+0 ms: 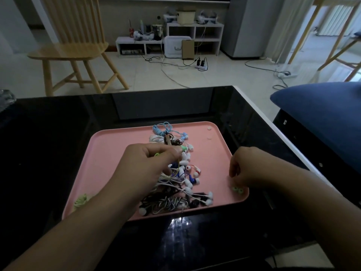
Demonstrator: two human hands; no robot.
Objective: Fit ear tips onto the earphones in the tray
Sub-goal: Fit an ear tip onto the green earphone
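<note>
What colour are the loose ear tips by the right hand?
Pale green ear tips, head view, on the pink tray.

Earphones (175, 173) heaped mid-tray (109, 145), ear tips (238, 190) at right corner

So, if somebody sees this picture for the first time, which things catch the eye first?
First the pink tray on the black table, with a tangled heap of earphones in its middle. The left hand pinches a green earphone above the heap, and the right hand reaches to small green ear tips at the tray's near right corner. A wooden chair stands behind on the left.
</note>
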